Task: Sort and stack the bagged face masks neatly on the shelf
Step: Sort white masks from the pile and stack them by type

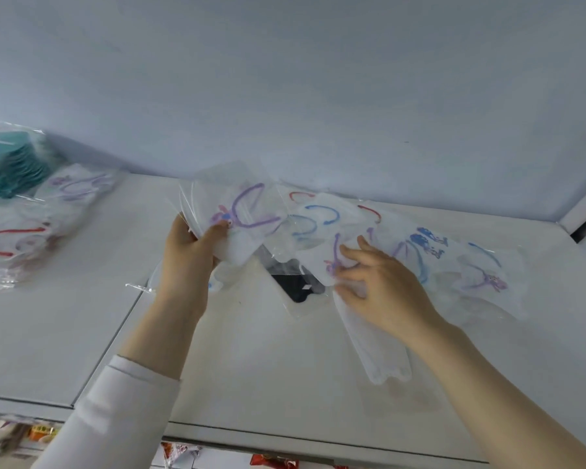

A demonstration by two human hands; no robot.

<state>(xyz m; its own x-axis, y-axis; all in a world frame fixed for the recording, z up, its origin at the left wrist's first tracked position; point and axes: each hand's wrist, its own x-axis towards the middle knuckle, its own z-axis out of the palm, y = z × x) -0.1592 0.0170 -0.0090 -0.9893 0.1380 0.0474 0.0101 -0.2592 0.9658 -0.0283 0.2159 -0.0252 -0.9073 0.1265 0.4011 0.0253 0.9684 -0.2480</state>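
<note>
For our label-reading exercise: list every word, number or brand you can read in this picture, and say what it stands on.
None can be read.
Blue print on a bagged mask: too blurred.
Print on the snack packets under the shelf: too small and blurred.

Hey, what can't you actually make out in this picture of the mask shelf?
Head view:
- Teal masks: blurred, cut by the left edge.
- Black item: mostly under clear bags, unidentifiable.
- Packets below the shelf: cut by the bottom edge.
- Blue print: too blurred to read.
</note>
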